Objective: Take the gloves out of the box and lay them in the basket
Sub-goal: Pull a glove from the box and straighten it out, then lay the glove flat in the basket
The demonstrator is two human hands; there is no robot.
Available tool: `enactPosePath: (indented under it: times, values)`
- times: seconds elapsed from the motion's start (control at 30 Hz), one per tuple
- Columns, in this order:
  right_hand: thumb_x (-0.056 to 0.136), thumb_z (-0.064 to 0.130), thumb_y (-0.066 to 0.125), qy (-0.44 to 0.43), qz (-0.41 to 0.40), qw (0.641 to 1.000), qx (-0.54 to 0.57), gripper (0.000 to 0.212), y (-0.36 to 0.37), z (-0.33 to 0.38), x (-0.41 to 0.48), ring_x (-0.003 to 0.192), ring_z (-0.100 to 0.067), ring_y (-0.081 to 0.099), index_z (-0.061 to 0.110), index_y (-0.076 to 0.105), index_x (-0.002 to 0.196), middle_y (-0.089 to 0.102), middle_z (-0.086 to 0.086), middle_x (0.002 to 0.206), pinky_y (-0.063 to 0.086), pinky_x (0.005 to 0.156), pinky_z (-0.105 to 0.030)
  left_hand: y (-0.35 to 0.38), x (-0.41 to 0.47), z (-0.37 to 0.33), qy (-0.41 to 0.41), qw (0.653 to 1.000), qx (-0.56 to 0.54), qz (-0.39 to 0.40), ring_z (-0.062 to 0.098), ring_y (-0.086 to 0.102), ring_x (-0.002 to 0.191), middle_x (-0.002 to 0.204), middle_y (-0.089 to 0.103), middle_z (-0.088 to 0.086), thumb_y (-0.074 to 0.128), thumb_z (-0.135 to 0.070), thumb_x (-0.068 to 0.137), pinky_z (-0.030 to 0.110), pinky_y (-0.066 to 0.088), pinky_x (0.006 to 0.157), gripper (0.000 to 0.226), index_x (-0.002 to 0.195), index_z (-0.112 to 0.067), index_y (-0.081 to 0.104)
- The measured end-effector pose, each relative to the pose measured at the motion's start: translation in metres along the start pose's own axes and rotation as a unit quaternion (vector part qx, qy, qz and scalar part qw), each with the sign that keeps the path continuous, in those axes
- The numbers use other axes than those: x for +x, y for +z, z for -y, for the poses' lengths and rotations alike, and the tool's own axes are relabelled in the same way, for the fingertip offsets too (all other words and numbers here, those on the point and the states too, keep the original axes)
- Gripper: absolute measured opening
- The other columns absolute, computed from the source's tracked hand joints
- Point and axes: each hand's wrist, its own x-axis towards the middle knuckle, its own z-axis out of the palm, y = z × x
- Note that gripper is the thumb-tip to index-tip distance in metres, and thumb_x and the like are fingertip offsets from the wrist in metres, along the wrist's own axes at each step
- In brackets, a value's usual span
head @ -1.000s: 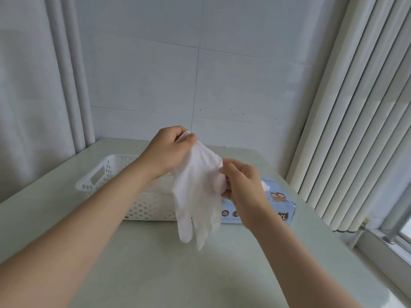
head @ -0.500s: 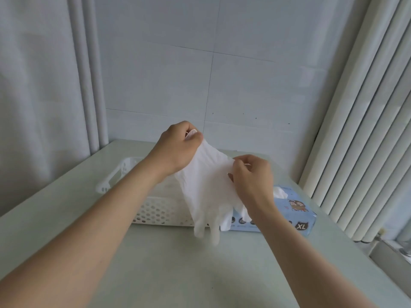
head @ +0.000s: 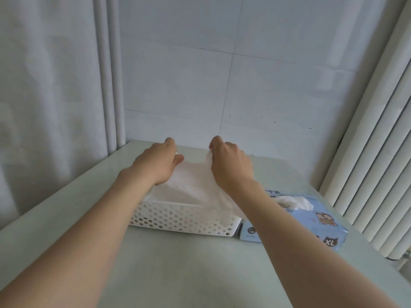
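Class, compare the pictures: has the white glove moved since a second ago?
Yes. The glove hung in front of the basket before, dangling past its near wall; now it is stretched over the basket's top, farther from the camera.

basket (head: 182,218) interior hidden under glove (head: 195,181); box (head: 311,221) partly behind right forearm (head: 278,218)

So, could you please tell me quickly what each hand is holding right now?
Left hand: pinches one top corner of the white glove, over the basket.
Right hand: pinches the same glove's other top corner.
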Motion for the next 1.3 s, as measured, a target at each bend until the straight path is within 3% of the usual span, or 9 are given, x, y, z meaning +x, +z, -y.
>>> enactPosePath:
  times: [0.17,0.3,0.47,0.57,0.63,0.73,0.87,1.13,1.3]
  values:
    - [0.099,0.005,0.056,-0.090,0.027,0.991,-0.091,0.026,0.026,0.011,0.010,0.070,-0.032,0.054,0.017,0.045,0.120,0.056,-0.003,0.093,0.027,0.053,-0.035,0.009,-0.004,0.007,-0.024,0.988,0.149,0.021,0.034,0.055,0.086,0.112,0.061,0.017,0.041,-0.035,0.113,0.041,0.044,0.072,0.035,0.127,-0.004,0.037]
    - [0.084,-0.003,0.059,-0.080,0.033,0.989,-0.117,0.055,0.018,0.011,0.008,0.086,-0.028,0.050,0.017,0.044,0.133,0.053,-0.005,0.104,0.036,0.078,-0.036,0.016,-0.002,0.010,-0.042,0.980,0.190,0.040,0.031,0.054,0.084,0.090,0.049,0.007,0.051,-0.017,0.108,0.039,0.039,0.067,0.032,0.133,-0.004,0.035]
    - [0.101,0.037,0.065,-0.070,0.264,0.962,0.030,0.033,-0.034,0.007,0.001,0.119,-0.023,0.058,0.028,0.064,0.133,0.059,0.004,0.122,0.046,0.095,-0.037,0.019,-0.001,0.010,-0.052,0.976,0.208,0.042,0.031,0.055,0.086,0.085,0.044,0.005,0.057,-0.002,0.100,0.039,0.040,0.066,0.040,0.134,-0.007,0.036]
    - [0.094,0.069,0.060,-0.079,0.396,0.915,-0.028,0.060,-0.043,0.005,-0.015,0.124,-0.019,0.061,0.039,0.054,0.146,0.051,0.015,0.126,0.046,0.109,-0.040,0.018,-0.004,0.003,0.005,0.967,0.250,0.041,0.033,0.051,0.109,0.114,0.050,0.009,0.051,0.004,0.097,0.040,0.042,0.079,0.041,0.133,-0.014,0.042]
    - [0.096,0.066,0.060,-0.083,0.417,0.904,-0.047,0.060,-0.033,0.004,-0.020,0.120,-0.023,0.066,0.042,0.049,0.150,0.053,0.018,0.136,0.051,0.108,-0.042,0.018,-0.003,0.000,0.079,0.965,0.248,0.046,0.031,0.042,0.122,0.127,0.047,0.005,0.048,0.004,0.098,0.039,0.041,0.092,0.041,0.128,-0.022,0.050]
    - [0.099,0.030,0.059,-0.073,0.409,0.909,-0.048,0.053,-0.019,-0.003,-0.016,0.111,-0.026,0.070,0.041,0.051,0.150,0.057,0.008,0.138,0.059,0.098,-0.043,0.016,-0.005,-0.010,0.097,0.981,0.075,0.152,0.021,0.050,0.120,0.124,0.053,-0.005,0.054,-0.031,0.106,0.035,0.042,0.100,0.020,0.125,-0.033,0.060]
    - [0.091,0.027,0.063,-0.041,0.394,0.917,-0.038,0.050,-0.008,-0.008,-0.015,0.101,-0.021,0.069,0.043,0.062,0.138,0.067,0.006,0.123,0.059,0.081,-0.035,0.015,-0.015,-0.022,0.068,0.947,0.026,0.314,0.011,0.060,0.117,0.129,0.061,-0.019,0.040,-0.092,0.064,0.038,0.043,0.109,0.085,0.133,-0.046,0.058]
    - [0.081,0.022,0.081,-0.022,0.346,0.937,0.041,0.055,-0.027,-0.018,-0.020,0.097,-0.020,0.073,0.037,0.067,0.132,0.071,0.004,0.112,0.063,0.085,-0.039,0.025,-0.006,-0.009,0.100,0.937,0.038,0.332,0.005,0.066,0.110,0.125,0.067,-0.021,0.069,-0.050,0.096,0.038,0.050,0.107,0.044,0.138,-0.047,0.057]
    - [0.092,0.000,0.053,0.014,0.072,0.980,0.184,0.039,-0.032,-0.035,-0.046,0.092,-0.011,0.069,0.024,0.079,0.110,0.076,0.006,0.097,0.056,0.083,-0.021,0.022,-0.008,-0.018,0.096,0.956,0.032,0.275,0.010,0.067,0.104,0.117,0.068,-0.017,0.063,-0.082,0.080,0.039,0.054,0.100,0.064,0.125,-0.036,0.062]
